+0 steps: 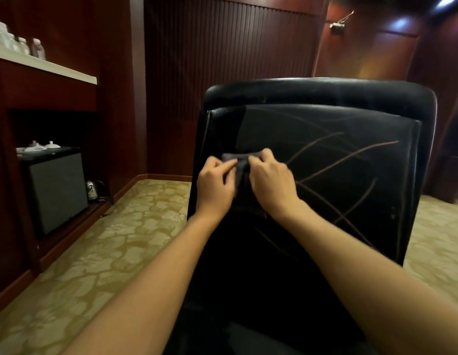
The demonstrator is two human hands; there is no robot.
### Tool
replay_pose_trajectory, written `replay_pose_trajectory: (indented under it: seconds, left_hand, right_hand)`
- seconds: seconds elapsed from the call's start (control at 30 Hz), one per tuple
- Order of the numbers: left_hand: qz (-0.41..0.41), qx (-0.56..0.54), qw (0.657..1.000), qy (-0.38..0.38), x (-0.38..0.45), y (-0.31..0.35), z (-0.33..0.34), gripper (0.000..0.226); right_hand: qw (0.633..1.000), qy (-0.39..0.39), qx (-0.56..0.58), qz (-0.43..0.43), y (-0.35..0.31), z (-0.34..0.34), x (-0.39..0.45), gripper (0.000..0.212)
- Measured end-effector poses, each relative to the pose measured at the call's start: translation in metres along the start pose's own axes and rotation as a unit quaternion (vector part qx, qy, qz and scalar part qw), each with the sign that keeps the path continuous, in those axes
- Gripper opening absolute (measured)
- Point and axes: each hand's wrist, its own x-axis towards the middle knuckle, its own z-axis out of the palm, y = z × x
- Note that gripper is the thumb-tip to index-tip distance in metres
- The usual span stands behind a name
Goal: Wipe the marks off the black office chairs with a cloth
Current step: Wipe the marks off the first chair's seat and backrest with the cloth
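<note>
You faced a glossy black chair (325,119) whose back was crossed by long reddish-brown marks (350,155), some thin and pale near the top. The cloth (239,160) you held against it was dark grey. Beneath the chair the carpet (107,247) was yellow-gold with a paler flower and pebble pattern. The walls (222,47) were dark red-brown wood with fine vertical ribs. To your left a white shelf (48,66) ran above a black cabinet (56,190) carrying white cups (35,147).
</note>
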Motion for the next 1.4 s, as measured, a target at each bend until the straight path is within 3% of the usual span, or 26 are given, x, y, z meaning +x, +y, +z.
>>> replay_pose_trajectory:
  seconds: [0.1, 0.2, 0.33, 0.47, 0.57, 0.77, 0.93, 1.17, 1.4]
  left_hand:
    - [0.009, 0.018, 0.998, -0.054, 0.002, -0.004, 0.017, 0.025]
    - [-0.002, 0.007, 0.999, -0.043, -0.05, -0.021, 0.032, 0.028]
    - [-0.043, 0.001, 0.998, -0.035, -0.132, -0.04, 0.038, 0.031]
    - [-0.098, 0.0, 0.993, -0.067, -0.191, -0.046, 0.036, 0.031]
    - [-0.092, -0.01, 0.995, -0.037, -0.168, -0.04, 0.033, 0.023]
    - [0.011, -0.028, 0.997, 0.068, -0.029, -0.001, 0.02, 0.024]
    - [0.027, -0.029, 0.99, 0.133, 0.069, 0.017, 0.024, 0.024]
    - [0.026, 0.073, 0.997, -0.012, 0.107, 0.008, 0.048, 0.029]
    - [0.069, 0.112, 0.989, -0.066, 0.019, -0.023, 0.038, 0.035]
  right_hand:
    - [1.0, 0.012, -0.016, -0.006, 0.016, 0.007, -0.006, 0.015]
    - [0.997, 0.041, -0.054, -0.039, 0.015, 0.04, -0.048, 0.023]
    - [0.996, 0.003, -0.06, -0.07, 0.007, 0.074, -0.112, 0.042]
    - [0.991, -0.053, -0.057, -0.107, 0.004, 0.09, -0.156, 0.038]
    - [0.992, -0.04, -0.031, -0.112, 0.007, 0.077, -0.138, 0.027]
    - [0.995, 0.089, -0.001, -0.055, 0.019, 0.007, -0.021, 0.005]
    - [0.996, 0.088, 0.0, -0.008, 0.027, -0.03, 0.062, 0.022]
    - [0.999, 0.02, -0.049, -0.013, 0.04, -0.014, 0.096, 0.025]
    - [0.997, 0.025, -0.04, -0.063, 0.029, 0.024, 0.021, 0.031]
